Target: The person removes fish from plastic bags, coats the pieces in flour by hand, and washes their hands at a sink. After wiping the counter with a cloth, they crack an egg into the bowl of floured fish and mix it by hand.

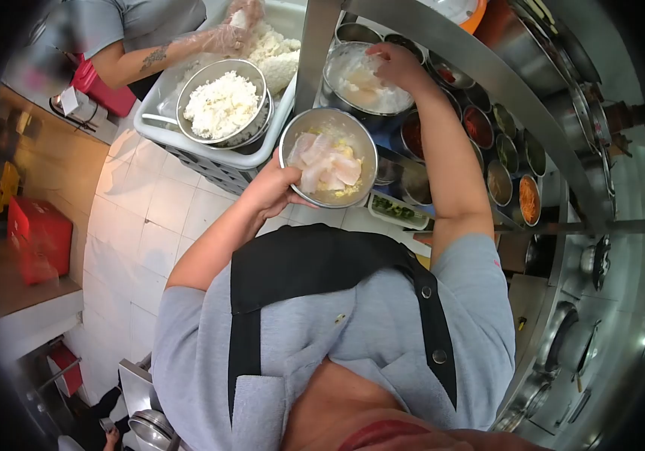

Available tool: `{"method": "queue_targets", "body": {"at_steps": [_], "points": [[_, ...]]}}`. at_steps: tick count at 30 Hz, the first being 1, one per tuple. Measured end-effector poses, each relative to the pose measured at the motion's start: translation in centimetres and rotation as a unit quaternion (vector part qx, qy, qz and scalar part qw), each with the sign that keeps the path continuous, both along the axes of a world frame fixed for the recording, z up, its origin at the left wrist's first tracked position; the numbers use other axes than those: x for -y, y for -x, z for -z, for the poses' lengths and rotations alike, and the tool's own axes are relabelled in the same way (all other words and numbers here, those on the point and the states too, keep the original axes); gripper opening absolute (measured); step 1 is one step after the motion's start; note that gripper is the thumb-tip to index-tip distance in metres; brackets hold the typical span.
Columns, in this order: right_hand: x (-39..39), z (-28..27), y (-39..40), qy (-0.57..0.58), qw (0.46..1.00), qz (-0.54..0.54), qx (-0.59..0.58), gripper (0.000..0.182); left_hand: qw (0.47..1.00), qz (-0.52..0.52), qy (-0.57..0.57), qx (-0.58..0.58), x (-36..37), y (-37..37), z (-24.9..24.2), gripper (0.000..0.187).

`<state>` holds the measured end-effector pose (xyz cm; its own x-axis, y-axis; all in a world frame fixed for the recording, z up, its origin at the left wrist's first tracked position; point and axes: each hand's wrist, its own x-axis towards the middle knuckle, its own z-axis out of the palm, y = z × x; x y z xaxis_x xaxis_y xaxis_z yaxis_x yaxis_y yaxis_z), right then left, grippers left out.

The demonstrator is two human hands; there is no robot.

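My left hand (271, 186) grips the rim and side of a round metal bowl (368, 179), tilted a little towards me. Pale, translucent slices that look like raw fish (326, 161) lie in it, with yellowish bits around them. Ahead and to the right, my right hand (400, 68) reaches over a larger metal container (335, 92) of white, powdery-looking stuff with a pale piece in it. The right fingers are bent down at its far side; what they hold, if anything, I cannot make out.
Left of the metal post (313, 56), a person's gloved hand (221, 39) works above white rice (268, 52) in a grey crate (158, 129). A metal pot of rice (225, 104) stands there. Several ingredient tins, one with shredded orange food (529, 199), line the right, under a metal shelf frame (522, 94).
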<state>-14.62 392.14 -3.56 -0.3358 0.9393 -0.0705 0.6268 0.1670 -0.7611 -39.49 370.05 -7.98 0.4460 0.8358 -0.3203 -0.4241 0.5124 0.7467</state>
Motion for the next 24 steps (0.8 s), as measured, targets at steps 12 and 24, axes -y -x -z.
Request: {"method": "queue_targets", "body": {"at_steps": [12,24], "points": [[-1.6,5.4,0.9,0.033,0.909,-0.201,0.364,0.072,0.989,-0.133,0.001,-0.059,0.7,-3.9,-0.5,0.075],[-1.0,8.2,4.5,-0.13,0.875,-0.28,0.373,0.068,0.983,-0.173,0.021,-0.054,1.2,-4.9,0.2,0.07]]}}
